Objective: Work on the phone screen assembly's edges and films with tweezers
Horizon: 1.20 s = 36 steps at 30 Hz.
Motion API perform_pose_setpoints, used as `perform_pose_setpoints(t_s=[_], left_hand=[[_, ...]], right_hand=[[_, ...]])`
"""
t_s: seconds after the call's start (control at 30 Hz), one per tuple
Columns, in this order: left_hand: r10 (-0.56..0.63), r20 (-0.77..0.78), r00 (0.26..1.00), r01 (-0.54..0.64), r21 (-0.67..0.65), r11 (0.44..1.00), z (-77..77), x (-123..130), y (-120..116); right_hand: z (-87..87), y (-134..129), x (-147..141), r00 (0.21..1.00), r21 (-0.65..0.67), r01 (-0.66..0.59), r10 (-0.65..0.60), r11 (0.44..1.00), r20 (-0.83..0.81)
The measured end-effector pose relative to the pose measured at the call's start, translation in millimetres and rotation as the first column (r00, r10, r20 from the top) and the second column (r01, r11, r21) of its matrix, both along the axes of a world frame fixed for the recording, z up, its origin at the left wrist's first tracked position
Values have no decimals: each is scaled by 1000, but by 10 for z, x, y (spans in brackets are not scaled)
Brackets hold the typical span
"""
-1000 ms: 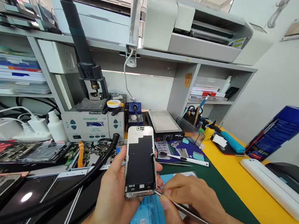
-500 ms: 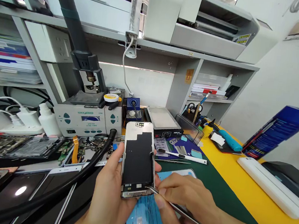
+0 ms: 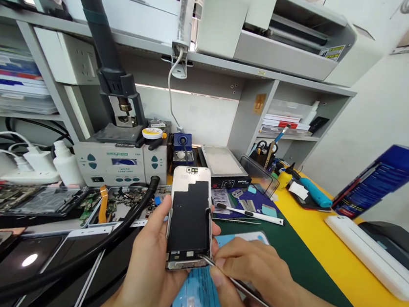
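Upright in my left hand (image 3: 154,253) is a phone part (image 3: 190,216), seen from its inner side, with a large black panel, a silvery upper area and small contacts along its bottom edge. My thumb lies along its left side, and fingertips show at its right side. In my right hand (image 3: 253,272), pinched between thumb and fingers, is a slim metal tool (image 3: 264,305); whether it is a pick or tweezers I cannot tell. Its tip meets the phone part near the lower right corner. Below the hands lies a blue sheet (image 3: 201,296) with clear plastic on it.
A thick black hose (image 3: 122,228) curves across phones (image 3: 26,256) and circuit boards on the left. Behind stand a soldering station (image 3: 122,164) and a flat heating plate (image 3: 223,163). A white brush (image 3: 252,214) lies on the green mat (image 3: 299,263); a blue can (image 3: 382,178) stands right.
Almost nothing differs. The tool's tip has shifted very slightly at the phone part's lower right corner, and the right hand a touch to the left.
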<state>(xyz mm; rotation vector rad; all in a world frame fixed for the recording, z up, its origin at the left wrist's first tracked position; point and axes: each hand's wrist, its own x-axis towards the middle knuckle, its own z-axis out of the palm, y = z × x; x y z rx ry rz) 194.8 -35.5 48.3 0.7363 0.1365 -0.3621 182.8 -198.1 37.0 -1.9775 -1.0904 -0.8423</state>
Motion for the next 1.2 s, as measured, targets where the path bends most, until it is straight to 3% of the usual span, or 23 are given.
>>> perform_pose_setpoints(t_s=[0.97,1.2], left_hand=[[-14,-21,1000,14,21,1000,8,1,10],[-20,-33,999,21,27,999,58,-22,-3]], right_hand=[[31,8,-18,999,-33,39,-39,999,4],[-6,24,-14,999,29,25,-27,999,41]])
